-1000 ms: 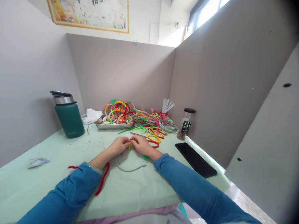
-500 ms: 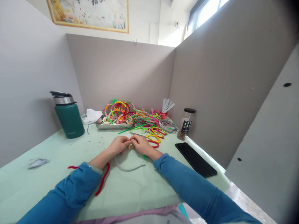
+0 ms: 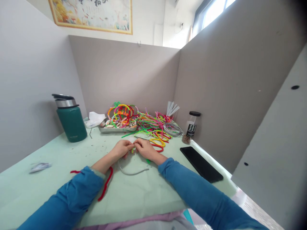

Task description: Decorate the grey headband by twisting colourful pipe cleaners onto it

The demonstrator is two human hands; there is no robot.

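While the left hand [image 3: 122, 149] and right hand [image 3: 144, 149] meet, fingertips pinched on a small yellow-green pipe cleaner [image 3: 132, 150] between them, the fingers hide most of it. A loosened pinch could let so slight a piece slip or untwist. The curved grey cord [image 3: 132, 174] nearby might snag, and the left sleeve [image 3: 78, 191] could drag the red pipe cleaner [image 3: 106, 186] beside it.

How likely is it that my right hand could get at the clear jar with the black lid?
Probably yes: nothing tall seems to stand between your right hand and the jar, mostly just pale green tabletop. It would likely have to part from your left hand first.
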